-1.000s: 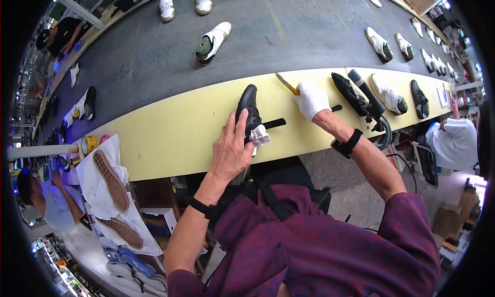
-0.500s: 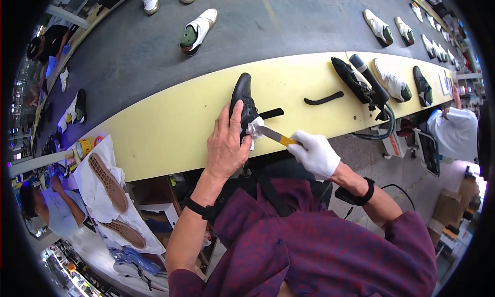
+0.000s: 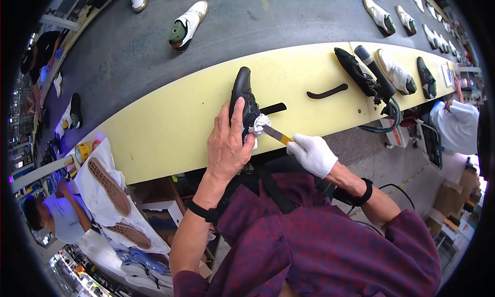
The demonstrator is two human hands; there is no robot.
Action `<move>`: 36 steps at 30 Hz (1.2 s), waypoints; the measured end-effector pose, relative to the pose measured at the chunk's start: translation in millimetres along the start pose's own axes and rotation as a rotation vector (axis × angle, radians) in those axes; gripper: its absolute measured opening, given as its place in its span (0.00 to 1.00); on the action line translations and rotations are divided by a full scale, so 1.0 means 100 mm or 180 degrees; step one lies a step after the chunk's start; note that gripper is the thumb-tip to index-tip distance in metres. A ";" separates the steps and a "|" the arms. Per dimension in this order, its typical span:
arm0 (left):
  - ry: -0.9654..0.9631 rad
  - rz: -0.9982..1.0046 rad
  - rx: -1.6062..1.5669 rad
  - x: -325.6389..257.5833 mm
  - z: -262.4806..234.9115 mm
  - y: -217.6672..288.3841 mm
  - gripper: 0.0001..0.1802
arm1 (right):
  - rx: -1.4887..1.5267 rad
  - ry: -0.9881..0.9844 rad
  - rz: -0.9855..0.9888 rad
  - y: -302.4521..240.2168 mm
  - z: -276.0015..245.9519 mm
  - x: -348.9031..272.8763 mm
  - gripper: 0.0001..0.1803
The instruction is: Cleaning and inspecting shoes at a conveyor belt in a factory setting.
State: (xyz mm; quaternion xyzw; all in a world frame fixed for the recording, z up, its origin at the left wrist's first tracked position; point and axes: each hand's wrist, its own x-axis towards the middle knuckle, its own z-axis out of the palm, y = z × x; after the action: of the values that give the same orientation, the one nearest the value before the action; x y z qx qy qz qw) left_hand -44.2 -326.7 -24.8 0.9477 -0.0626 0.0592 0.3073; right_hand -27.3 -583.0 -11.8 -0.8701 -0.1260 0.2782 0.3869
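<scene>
Black shoe (image 3: 241,85), centre of frame, long axis nearly upright, toe at top | my left hand (image 3: 226,143), nearer, holds its lower end | my gloved right hand (image 3: 312,155), to its lower right, grips the knife (image 3: 273,132), tip at the crumpled paper (image 3: 260,123)

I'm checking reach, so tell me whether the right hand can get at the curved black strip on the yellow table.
Probably yes: nothing visible stands between the right hand and the curved black strip on the yellow table, though the yellow-handled tool it holds may hamper a pickup.
</scene>
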 end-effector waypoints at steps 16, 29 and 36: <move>-0.0203 0.0164 -0.0114 -0.02 -0.03 -0.22 0.51 | 0.0066 0.0575 -0.0316 -0.08 0.40 0.28 0.18; -0.0458 -0.0287 -0.0567 -0.11 -0.10 -0.09 0.52 | 0.0472 -0.0323 -0.0112 -0.14 0.24 0.52 0.22; 0.0266 -0.0938 -0.0733 0.53 -0.06 -0.20 0.36 | 0.0246 -0.0554 -0.0146 -0.01 0.02 0.29 0.21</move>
State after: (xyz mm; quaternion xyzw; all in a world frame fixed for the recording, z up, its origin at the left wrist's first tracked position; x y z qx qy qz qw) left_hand 10.9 -311.6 -22.8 0.9019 0.0833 0.0454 0.4215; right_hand -5.3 -568.7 -23.3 -0.8240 -0.1682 0.3484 0.4140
